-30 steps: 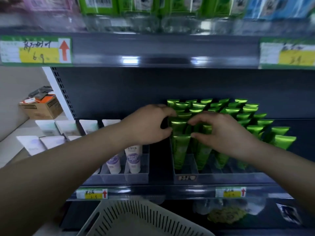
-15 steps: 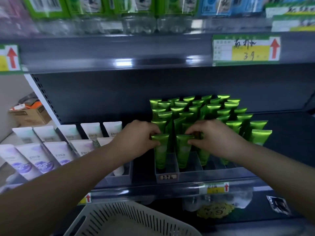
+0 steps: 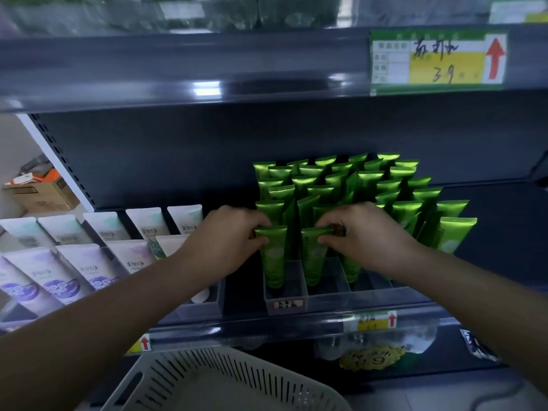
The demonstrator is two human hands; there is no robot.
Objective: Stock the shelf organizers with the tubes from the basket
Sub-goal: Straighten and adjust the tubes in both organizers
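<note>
Several rows of upright green tubes (image 3: pixel 367 180) fill clear plastic shelf organizers (image 3: pixel 326 287) on the middle shelf. My left hand (image 3: pixel 225 235) pinches the crimped top of the front tube in the leftmost lane (image 3: pixel 274 256). My right hand (image 3: pixel 364 232) pinches the top of the front tube in the lane beside it (image 3: pixel 314 256). Both tubes stand upright inside their lanes. The white slotted basket (image 3: pixel 225 381) sits below the shelf at the bottom of the view; no tubes are visible in it.
White and purple tubes (image 3: pixel 68 274) stand in organizers to the left on the same shelf. A price tag (image 3: pixel 437 60) hangs on the shelf edge above. A cardboard box (image 3: pixel 41 194) sits far left. A bagged item (image 3: pixel 373 348) lies on the lower shelf.
Both hands moved from tubes farther back to the front tubes and now pinch their tops. The camera shifted left and down, showing more white tubes.
</note>
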